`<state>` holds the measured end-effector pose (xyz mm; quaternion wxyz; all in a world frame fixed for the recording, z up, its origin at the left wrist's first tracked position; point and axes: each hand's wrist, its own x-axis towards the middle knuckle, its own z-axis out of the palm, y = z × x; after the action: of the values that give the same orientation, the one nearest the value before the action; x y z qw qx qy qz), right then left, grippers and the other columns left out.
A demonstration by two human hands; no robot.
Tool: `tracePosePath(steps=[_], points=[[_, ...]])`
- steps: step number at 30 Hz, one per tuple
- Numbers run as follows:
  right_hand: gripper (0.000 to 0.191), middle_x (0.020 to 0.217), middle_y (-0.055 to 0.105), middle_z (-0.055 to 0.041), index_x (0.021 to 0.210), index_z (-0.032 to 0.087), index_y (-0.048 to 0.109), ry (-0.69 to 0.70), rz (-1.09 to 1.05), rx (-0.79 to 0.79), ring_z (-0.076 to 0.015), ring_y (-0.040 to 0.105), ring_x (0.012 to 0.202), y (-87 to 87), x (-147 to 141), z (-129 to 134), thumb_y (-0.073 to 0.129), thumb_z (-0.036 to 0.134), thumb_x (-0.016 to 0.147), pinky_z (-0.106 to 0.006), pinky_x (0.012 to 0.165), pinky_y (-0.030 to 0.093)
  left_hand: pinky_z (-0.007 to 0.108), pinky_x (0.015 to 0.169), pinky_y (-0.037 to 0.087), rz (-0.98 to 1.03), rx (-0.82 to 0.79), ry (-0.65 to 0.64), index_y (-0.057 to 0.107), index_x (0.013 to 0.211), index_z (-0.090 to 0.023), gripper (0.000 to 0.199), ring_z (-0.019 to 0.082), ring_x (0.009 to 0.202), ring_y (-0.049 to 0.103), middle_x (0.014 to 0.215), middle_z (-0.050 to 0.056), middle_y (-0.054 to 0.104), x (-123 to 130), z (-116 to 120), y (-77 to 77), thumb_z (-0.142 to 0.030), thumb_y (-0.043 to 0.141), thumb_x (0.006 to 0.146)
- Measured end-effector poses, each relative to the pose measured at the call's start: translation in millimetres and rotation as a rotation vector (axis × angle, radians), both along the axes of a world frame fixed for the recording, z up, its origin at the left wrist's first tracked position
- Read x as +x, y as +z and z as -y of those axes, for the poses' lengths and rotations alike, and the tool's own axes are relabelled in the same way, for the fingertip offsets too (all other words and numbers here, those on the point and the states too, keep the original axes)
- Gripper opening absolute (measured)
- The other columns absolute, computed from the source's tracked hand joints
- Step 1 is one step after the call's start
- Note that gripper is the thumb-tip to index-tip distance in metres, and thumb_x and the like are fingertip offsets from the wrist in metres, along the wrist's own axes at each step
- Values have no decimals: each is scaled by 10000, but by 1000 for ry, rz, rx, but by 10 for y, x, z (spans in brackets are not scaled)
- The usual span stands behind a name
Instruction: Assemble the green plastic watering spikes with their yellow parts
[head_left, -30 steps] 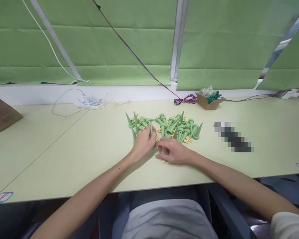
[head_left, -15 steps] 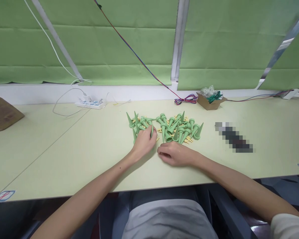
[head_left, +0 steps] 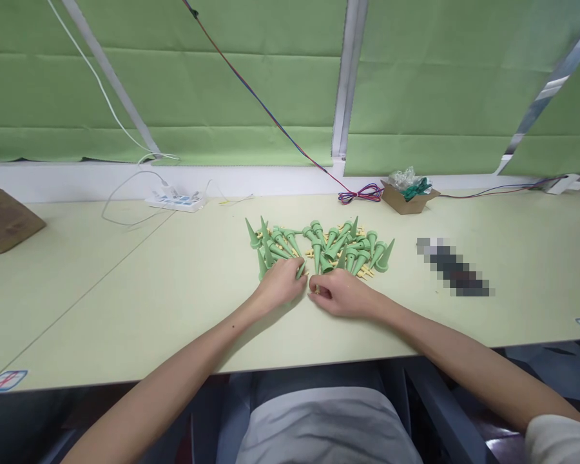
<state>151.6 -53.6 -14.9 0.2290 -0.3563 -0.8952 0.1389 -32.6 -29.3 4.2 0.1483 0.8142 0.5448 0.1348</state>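
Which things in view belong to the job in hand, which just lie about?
Apparently in use:
green cone in left hand;
other green cones;
yellow pieces among them.

Lying about:
power strip;
cardboard box;
coiled cable;
brown object;
pixelated item.

The left forearm (head_left: 183, 361) slants in from the near left and the right forearm (head_left: 439, 334) from the near right, with the left hand (head_left: 281, 283) and right hand (head_left: 342, 293) just beside each other, backs upward, fingers (head_left: 318, 281) curled inward in pinches.
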Motion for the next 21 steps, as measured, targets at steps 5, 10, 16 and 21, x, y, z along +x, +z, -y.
tracePosePath(steps=[5, 10, 16, 21], points=[[121, 719, 628, -20, 864, 163, 625, 22, -19, -6, -134, 534, 628, -34, -12, -28, 520, 111, 893, -245, 628, 372, 289, 533, 285, -20, 22, -24, 471, 685, -207, 140, 191, 593, 516, 665, 44, 574, -6, -18, -43, -225, 478, 824], [225, 975, 664, -104, 1108, 141, 615, -131, -157, 50, -203, 603, 851, -61, -17, -83, 498, 124, 917, -320, 773, 450, 292, 564, 311, 194, 149, 51, 472, 741, -209, 180, 182, 589, 499, 649, 18, 544, -17, -43, 9, -286, 430, 898], [328, 1012, 660, -63, 1247, 181, 517, -141, -335, 6, -97, 513, 535, -34, -21, -59, 554, 203, 922, -278, 634, 468, 273, 528, 302, 507, 61, 89, 576, 789, -202, 225, 141, 505, 400, 549, -36, 447, 33, -32, 91, -402, 532, 881], [222, 949, 664, -30, 1116, 196, 550, -144, -389, -41, -95, 557, 561, -1, -22, -44, 611, 237, 906, -247, 601, 459, 253, 512, 308, 715, -133, 38, 559, 773, -187, 296, 120, 500, 397, 544, -40, 469, 64, -9, 45, -470, 572, 861]])
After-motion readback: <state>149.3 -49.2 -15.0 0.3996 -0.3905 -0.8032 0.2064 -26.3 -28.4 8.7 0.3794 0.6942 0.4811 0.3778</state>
